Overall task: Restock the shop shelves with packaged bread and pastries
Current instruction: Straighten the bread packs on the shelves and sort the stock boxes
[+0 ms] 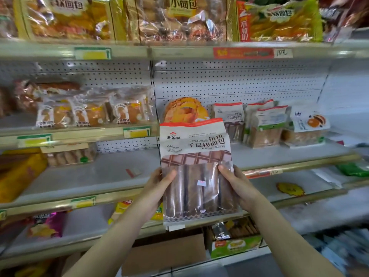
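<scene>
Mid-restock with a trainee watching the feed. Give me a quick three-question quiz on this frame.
1. True or false: the left hand and the right hand both grip the bread-stick pack.
2. Where does a matching pack already stand?
A) on the top shelf
B) on the second shelf down, right bay
C) in a cardboard box
3. Fill in: the held pack is upright, with its printed label end pointing ___ (up/down).

Key: 1 true; 2 B; 3 up.
</scene>
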`<action>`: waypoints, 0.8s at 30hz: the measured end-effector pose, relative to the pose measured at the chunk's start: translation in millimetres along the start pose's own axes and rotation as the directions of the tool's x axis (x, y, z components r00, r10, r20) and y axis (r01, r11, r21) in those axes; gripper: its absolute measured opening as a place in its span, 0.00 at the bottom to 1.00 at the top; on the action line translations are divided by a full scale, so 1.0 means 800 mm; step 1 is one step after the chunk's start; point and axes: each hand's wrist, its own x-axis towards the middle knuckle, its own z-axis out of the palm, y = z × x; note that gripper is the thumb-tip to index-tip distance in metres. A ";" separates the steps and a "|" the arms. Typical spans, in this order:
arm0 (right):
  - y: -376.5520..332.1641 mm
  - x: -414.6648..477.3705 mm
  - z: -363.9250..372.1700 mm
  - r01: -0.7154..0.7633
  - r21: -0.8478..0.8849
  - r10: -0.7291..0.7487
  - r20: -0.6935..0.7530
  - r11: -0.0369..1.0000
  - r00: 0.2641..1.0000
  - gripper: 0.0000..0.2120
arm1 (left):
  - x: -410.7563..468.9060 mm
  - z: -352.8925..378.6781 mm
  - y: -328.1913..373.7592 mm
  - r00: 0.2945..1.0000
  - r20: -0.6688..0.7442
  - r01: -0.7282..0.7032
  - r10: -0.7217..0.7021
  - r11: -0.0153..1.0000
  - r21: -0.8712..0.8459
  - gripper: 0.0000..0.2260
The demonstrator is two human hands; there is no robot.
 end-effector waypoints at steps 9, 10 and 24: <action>0.000 0.036 -0.002 0.016 0.004 -0.016 -0.090 1.000 0.996 0.22 | 0.064 0.005 0.000 0.999 0.049 -0.006 0.005 1.000 0.022 0.12; 0.002 0.037 -0.005 0.014 0.005 -0.014 -0.102 1.000 0.995 0.19 | 0.068 0.007 -0.002 0.998 0.060 0.005 -0.006 1.000 0.026 0.12; -0.034 0.035 -0.198 0.046 0.070 -0.035 -0.149 0.996 0.988 0.21 | 0.126 0.200 -0.023 0.988 0.143 0.056 -0.057 0.998 0.008 0.39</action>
